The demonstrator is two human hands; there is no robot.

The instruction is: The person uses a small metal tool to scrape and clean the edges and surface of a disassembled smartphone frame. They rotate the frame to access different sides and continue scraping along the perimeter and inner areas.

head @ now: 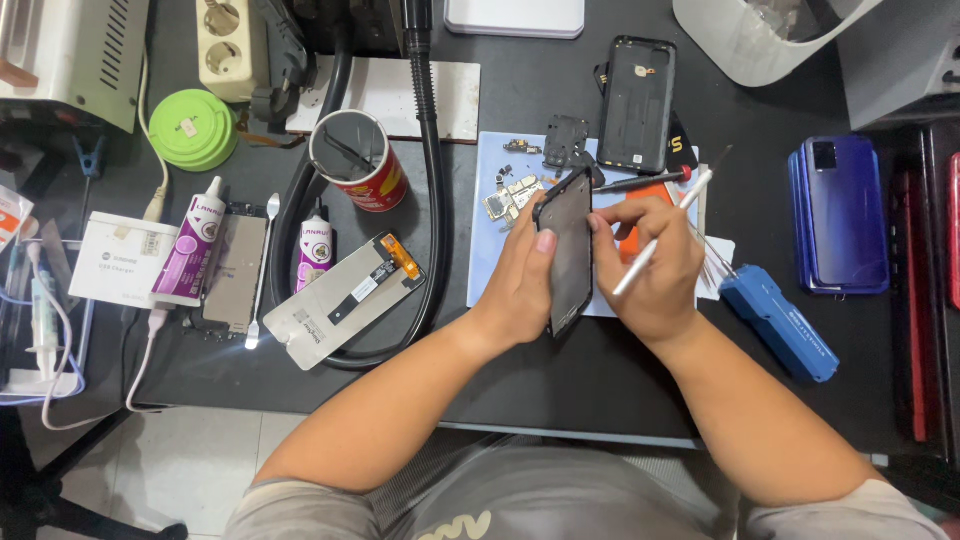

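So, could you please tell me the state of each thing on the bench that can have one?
Phone frame: held on edge, tilted, by both hands.
Left hand: gripping the frame.
Right hand: holding a white tool.
Black back cover: lying flat, inside up.
Red can: upright, open-topped.
Glue bottles: capped, lying down.
Blue phone: lying back up.

Both bare forearms rising from the bottom of the frame, converging toward the centre. Left hand (pixel 522 280) just left of centre, palm turned inward, fingers wrapped in a grip, thumb tip pressed at the upper edge. Right hand (pixel 655 265) just right of centre, wrist bent, fingers curled in a pen-like pinch, index fingertip reaching toward the left thumb. Hands close together, nearly touching at the fingertips.
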